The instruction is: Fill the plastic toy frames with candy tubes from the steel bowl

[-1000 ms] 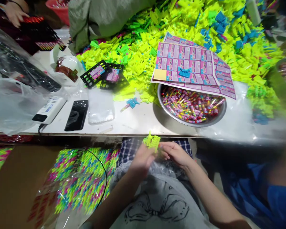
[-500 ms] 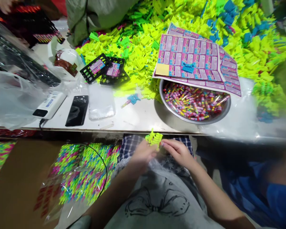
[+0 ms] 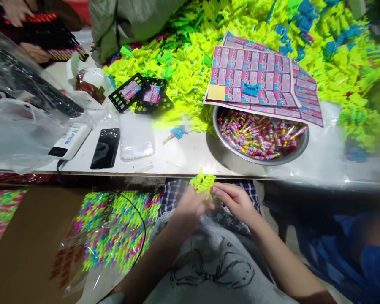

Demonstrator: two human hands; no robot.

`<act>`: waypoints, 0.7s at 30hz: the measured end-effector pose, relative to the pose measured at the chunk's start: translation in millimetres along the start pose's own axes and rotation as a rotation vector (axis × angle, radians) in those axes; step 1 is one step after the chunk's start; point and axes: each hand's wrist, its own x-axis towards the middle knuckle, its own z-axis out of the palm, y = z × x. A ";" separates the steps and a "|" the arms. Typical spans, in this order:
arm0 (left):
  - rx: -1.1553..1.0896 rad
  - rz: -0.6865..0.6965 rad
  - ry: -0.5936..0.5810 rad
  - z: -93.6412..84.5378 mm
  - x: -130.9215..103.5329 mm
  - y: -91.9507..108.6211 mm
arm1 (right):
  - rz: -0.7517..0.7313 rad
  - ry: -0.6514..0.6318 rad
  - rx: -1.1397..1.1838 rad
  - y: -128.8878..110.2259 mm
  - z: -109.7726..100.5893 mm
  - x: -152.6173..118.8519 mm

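My left hand [image 3: 194, 202] is closed around a yellow-green plastic toy piece [image 3: 203, 182] with comb-like ridges, held over my lap just in front of the table edge. Against the toy's right side, the fingers of my right hand [image 3: 239, 202] are pinched together. A small reddish tip shows at those fingertips, too small to name. Beyond my hands stands a metal bowl [image 3: 223, 145] of small candy tubes [image 3: 256, 137] with pink labels. A blue toy piece with a tube attached [image 3: 178, 131] lies on the table nearby.
A large heap of yellow-green toy pieces [image 3: 183, 80] covers the back. Printed label sheets [image 3: 253, 76] overlap the bowl. Black plastic trays [image 3: 126, 90], a phone [image 3: 105, 147] and a power bank [image 3: 70, 141] lie left. Below is a carton [image 3: 28, 236]. Another person's hands [image 3: 17, 12] are at upper left.
The view has shifted slightly. My hands keep nearly the same hold on the toy piece, which has turned a little. At upper left, the other person's hands have come further into view.
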 end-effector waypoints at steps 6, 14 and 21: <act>0.097 0.071 -0.092 -6.5 2.4 2.1 | -0.036 -0.006 0.009 -5.6 6.4 7.0; 0.048 0.097 -0.098 -6.8 6.0 7.3 | -0.119 0.079 -0.139 -15.4 9.1 3.1; 0.081 0.175 0.061 -16.5 15.0 -4.1 | -0.104 0.036 -0.258 -20.1 11.0 10.7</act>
